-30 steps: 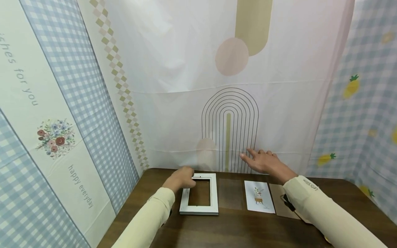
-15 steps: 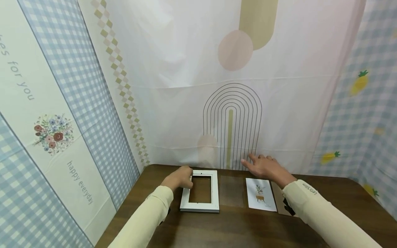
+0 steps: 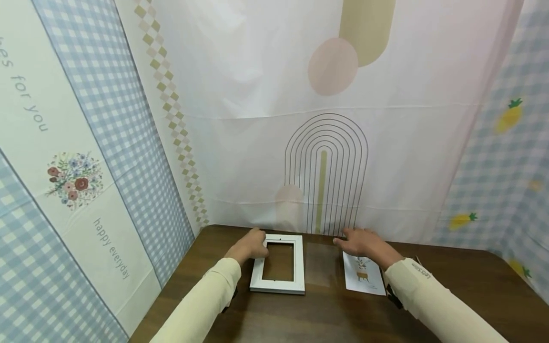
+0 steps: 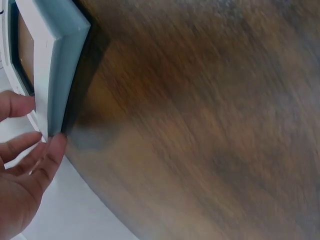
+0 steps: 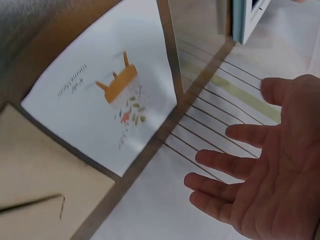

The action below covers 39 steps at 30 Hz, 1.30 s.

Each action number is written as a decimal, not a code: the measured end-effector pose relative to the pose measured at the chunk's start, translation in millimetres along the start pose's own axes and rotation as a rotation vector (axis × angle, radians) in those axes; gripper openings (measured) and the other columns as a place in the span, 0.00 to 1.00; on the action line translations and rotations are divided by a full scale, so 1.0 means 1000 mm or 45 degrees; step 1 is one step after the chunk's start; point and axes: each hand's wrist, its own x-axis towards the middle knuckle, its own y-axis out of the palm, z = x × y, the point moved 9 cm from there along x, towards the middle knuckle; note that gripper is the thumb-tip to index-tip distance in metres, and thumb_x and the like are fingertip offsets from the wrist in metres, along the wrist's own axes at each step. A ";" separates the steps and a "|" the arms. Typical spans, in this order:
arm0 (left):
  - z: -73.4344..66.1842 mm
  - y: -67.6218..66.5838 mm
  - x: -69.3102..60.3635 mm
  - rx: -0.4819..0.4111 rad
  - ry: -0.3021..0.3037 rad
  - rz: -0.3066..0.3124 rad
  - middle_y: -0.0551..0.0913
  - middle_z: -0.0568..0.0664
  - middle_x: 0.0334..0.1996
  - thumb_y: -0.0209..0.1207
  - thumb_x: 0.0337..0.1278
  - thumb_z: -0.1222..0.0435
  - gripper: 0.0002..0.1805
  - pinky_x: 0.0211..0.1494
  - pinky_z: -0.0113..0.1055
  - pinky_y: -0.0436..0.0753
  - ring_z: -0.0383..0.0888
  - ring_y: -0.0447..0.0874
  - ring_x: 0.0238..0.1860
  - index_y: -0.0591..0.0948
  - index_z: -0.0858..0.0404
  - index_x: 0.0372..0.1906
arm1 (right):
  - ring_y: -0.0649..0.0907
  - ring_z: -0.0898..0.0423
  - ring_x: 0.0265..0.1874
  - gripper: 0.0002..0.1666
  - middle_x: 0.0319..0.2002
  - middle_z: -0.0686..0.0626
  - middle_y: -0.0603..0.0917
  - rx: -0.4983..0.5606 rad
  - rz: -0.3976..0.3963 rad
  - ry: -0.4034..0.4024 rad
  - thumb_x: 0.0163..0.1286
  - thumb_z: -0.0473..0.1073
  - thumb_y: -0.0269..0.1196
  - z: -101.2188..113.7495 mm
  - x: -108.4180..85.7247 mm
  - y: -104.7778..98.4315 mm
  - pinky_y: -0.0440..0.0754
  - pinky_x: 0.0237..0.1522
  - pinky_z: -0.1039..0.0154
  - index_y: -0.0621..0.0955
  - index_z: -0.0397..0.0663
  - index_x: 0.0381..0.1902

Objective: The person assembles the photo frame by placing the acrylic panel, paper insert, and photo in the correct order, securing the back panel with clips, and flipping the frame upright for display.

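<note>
A white picture frame (image 3: 299, 264) lies on the dark wooden table, and brown shows through its opening. My left hand (image 3: 249, 245) pinches its left side near the far corner. In the left wrist view, the thumb (image 4: 17, 105) reaches over the inner edge while the fingers touch the outer side. To the right lies a clear sheet (image 3: 322, 264), then a white card (image 3: 364, 278) printed with a potted plant. My right hand (image 3: 362, 243), fingers extended and holding nothing, is over the card's far edge. A brown backing board (image 5: 45, 170) shows beside the card in the right wrist view.
A thin dark stand leg or wire (image 5: 35, 202) crosses the backing board. The table's far edge meets a white patterned cloth (image 3: 240, 162). Blue checked cloths hang at the left (image 3: 128, 143) and right (image 3: 484, 190).
My right hand has come down from above the far table edge toward the card, covering its top. My sleeve now hides the backing board in the head view. The left hand stays on the picture frame.
</note>
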 end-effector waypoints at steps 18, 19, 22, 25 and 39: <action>-0.065 -0.083 -0.092 -0.374 -0.356 -0.298 0.67 0.48 0.21 0.59 0.65 0.72 0.19 0.22 0.37 0.65 0.44 0.64 0.21 0.67 0.56 0.20 | 0.85 0.46 0.41 0.19 0.44 0.42 0.90 -0.010 -0.058 -0.083 0.73 0.47 0.74 0.010 0.016 0.020 0.89 0.46 0.42 0.87 0.39 0.52; -0.065 -0.084 -0.093 -0.376 -0.374 -0.301 0.66 0.47 0.20 0.59 0.64 0.71 0.20 0.22 0.37 0.65 0.44 0.64 0.21 0.66 0.55 0.20 | 0.85 0.47 0.41 0.18 0.43 0.43 0.90 -0.009 -0.062 -0.087 0.73 0.47 0.75 0.010 0.017 0.021 0.89 0.45 0.42 0.87 0.39 0.51; -0.060 -0.085 -0.092 -0.411 -0.418 -0.325 0.67 0.47 0.20 0.62 0.62 0.70 0.21 0.21 0.37 0.66 0.44 0.66 0.21 0.66 0.54 0.19 | 0.82 0.48 0.38 0.15 0.40 0.45 0.88 0.000 -0.072 -0.095 0.72 0.45 0.76 0.011 0.021 0.024 0.87 0.42 0.45 0.86 0.42 0.47; -0.055 -0.078 -0.088 -0.433 -0.437 -0.323 0.70 0.49 0.19 0.59 0.66 0.70 0.19 0.22 0.38 0.69 0.45 0.68 0.20 0.69 0.56 0.19 | 0.81 0.49 0.37 0.13 0.38 0.47 0.86 0.000 -0.079 -0.100 0.72 0.46 0.76 0.013 0.022 0.029 0.85 0.40 0.46 0.85 0.44 0.43; -0.058 -0.059 -0.078 -0.188 -0.417 -0.481 0.91 0.69 0.39 0.57 0.80 0.64 0.14 0.40 0.62 0.96 0.68 0.95 0.40 0.82 0.74 0.50 | 0.90 0.38 0.53 0.35 0.55 0.41 0.92 -0.100 -0.124 -0.146 0.74 0.63 0.76 -0.027 0.079 0.081 0.92 0.49 0.33 0.86 0.42 0.64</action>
